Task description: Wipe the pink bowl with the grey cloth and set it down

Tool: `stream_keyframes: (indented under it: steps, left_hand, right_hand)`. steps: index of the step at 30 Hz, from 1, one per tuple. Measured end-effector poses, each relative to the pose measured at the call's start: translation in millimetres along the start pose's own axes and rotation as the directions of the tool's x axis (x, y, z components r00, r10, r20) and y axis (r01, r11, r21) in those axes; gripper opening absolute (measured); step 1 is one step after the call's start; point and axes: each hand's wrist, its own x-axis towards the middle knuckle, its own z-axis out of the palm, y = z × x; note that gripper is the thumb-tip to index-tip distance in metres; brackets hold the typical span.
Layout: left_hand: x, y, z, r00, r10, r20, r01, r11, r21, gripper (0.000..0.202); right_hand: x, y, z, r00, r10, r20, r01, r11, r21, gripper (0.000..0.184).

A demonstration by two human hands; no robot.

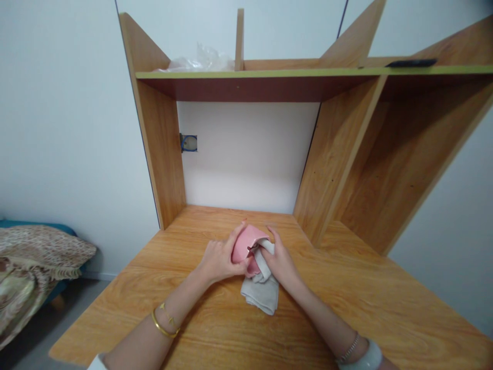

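Note:
My left hand (217,258) grips a small pink cup (245,243), tilted on its side just above the wooden desk (346,293). My right hand (281,263) is closed on a light grey cloth (262,293) and presses part of it into the cup's mouth. The rest of the cloth hangs down and lies folded on the desk between my wrists. Both hands meet at the middle of the desk, close to its back part.
A wooden hutch (162,154) rises behind the desk, with a shelf (308,73) on top carrying a clear plastic bag (200,60) and a dark flat object (411,62). A wall socket (188,143) sits in the back panel. A bed with a patterned blanket (34,257) stands at the left.

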Motion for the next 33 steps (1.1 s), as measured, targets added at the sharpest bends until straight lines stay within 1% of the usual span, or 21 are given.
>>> stream_keyframes:
  steps: [3, 5, 7, 8, 10, 13, 15, 18, 20, 23, 27, 29, 33]
  left_hand:
    - [1, -2, 2.7, 0.998, -0.064, -0.019, 0.059, 0.981, -0.186, 0.082]
    - [2, -2, 4.9, 0.997, -0.074, -0.022, 0.063, 0.948, -0.313, 0.085]
    - [2, -2, 7.9, 0.998, -0.064, -0.023, 0.049, 0.917, -0.396, 0.090]
    - [2, -1, 9.6, 0.998, -0.056, -0.025, 0.040, 0.908, -0.416, 0.094]
    - [1, 1, 12.9, 0.999, -0.042, -0.028, 0.026, 0.901, -0.433, 0.099]
    - [0, 4, 15.8, 0.999, -0.032, -0.024, 0.017, 0.884, -0.467, 0.094]
    - [-1, 5, 16.1, 0.999, -0.041, -0.012, 0.031, 0.877, -0.479, 0.089]
    - [-1, 6, 15.0, 0.997, -0.077, -0.017, 0.062, 0.908, -0.415, 0.087]
    - [-1, 7, 14.2, 0.994, -0.102, -0.038, 0.083, 0.935, -0.345, 0.087]
    - [-1, 8, 12.6, 0.992, -0.116, -0.040, 0.103, 0.965, -0.240, 0.087]
    - [-2, 9, 8.6, 0.996, -0.082, -0.045, 0.076, 0.989, -0.130, 0.083]
    - [-2, 9, 6.4, 0.996, -0.069, -0.052, 0.064, 0.994, -0.088, 0.082]
    - [-2, 7, 2.1, 0.998, -0.024, -0.058, 0.022, 0.999, -0.032, 0.076]
  right_hand:
    - [4, 5, 1, 1.000, 0.013, -0.016, -0.012, 0.997, 0.081, 0.055]
    - [7, 9, 1, 0.999, 0.025, -0.041, -0.020, 0.994, 0.111, 0.051]
    - [8, 10, 0, 0.996, 0.036, -0.077, -0.025, 0.989, 0.144, 0.046]
    - [8, 10, 0, 0.995, 0.049, -0.085, -0.034, 0.986, 0.165, 0.044]
    - [6, 8, 0, 0.993, 0.098, -0.061, -0.083, 0.974, 0.211, 0.043]
    - [3, 2, 2, 0.986, 0.167, 0.021, -0.166, 0.952, 0.257, 0.045]
    - [2, 2, 4, 0.986, 0.160, 0.047, -0.167, 0.945, 0.280, 0.044]
    - [5, 7, 9, 0.996, 0.093, -0.011, -0.086, 0.953, 0.290, 0.043]
    - [8, 12, 10, 0.997, 0.064, -0.048, -0.049, 0.965, 0.258, 0.046]
    - [10, 15, 9, 0.996, 0.087, -0.030, -0.081, 0.983, 0.167, 0.054]
    - [8, 6, 3, 0.992, 0.126, -0.034, -0.126, 0.992, -0.025, 0.067]
    - [6, 0, -1, 0.993, 0.109, -0.035, -0.112, 0.989, -0.097, 0.070]
    - [2, -9, -5, 0.998, 0.057, -0.001, -0.056, 0.983, -0.177, 0.069]
